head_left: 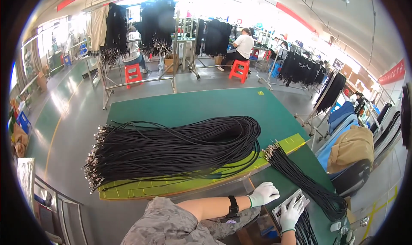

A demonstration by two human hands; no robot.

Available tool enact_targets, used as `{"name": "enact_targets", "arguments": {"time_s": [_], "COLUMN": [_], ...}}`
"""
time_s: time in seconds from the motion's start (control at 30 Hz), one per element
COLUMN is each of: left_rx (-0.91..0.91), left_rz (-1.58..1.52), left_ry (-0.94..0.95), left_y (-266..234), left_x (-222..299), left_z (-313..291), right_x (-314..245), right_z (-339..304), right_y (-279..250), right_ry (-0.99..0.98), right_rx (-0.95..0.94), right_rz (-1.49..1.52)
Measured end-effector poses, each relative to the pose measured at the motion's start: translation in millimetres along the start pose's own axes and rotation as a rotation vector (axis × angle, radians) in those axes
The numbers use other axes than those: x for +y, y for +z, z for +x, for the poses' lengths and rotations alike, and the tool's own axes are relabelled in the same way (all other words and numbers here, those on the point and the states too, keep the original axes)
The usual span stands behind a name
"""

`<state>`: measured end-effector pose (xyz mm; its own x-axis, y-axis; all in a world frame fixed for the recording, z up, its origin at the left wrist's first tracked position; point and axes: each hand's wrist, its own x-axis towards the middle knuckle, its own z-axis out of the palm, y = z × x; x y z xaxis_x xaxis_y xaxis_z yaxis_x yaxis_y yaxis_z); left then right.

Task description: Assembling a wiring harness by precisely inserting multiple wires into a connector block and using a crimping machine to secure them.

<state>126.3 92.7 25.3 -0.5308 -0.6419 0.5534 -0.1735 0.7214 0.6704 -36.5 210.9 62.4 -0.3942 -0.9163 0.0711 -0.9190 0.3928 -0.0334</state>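
My left hand (264, 194) wears a white glove and a black wrist band, and its fingers are curled with nothing visible in them. It rests at the near edge of the green table (193, 105). My right hand (292, 213), also gloved, lies flat with spread fingers on a white keyboard-like device (286, 203). A slim bundle of black cables (300, 178) with metal ends runs diagonally just right of both hands. A large looped bundle of black cables (171, 148) lies across a yellow-green mat (141, 187) in front of me.
Metal racks hung with black cable bundles (156, 24) stand behind the table. Two people sit on red stools (239, 70) at the back. A chair with a tan cover (352, 148) stands to the right, and more cable racks (300, 69) line the right aisle.
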Motion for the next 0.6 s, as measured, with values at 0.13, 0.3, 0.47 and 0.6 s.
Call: {"name": "enact_targets", "arguments": {"time_s": [0.13,0.3,0.47,0.6], "left_rx": [-0.007,-0.075,-0.049,-0.049], "left_rz": [0.016,0.040,-0.146,-0.237], "left_ry": [0.038,0.076,0.074,-0.080], "left_y": [-4.7,-26.9,-30.9,-2.2], "left_x": [6.8,11.7,4.8,-28.6], "left_z": [3.1,15.8,14.5,10.0], "right_x": [5.2,18.8,34.6,71.7], "right_z": [-17.4,-68.4,-154.0,-277.1], "right_y": [-1.4,3.6,-34.9,-3.1], "right_ry": [-0.043,-0.086,0.249,0.731], "right_rx": [0.023,0.297,0.450,0.695], "right_rz": [0.122,0.647,0.903,1.042]}}
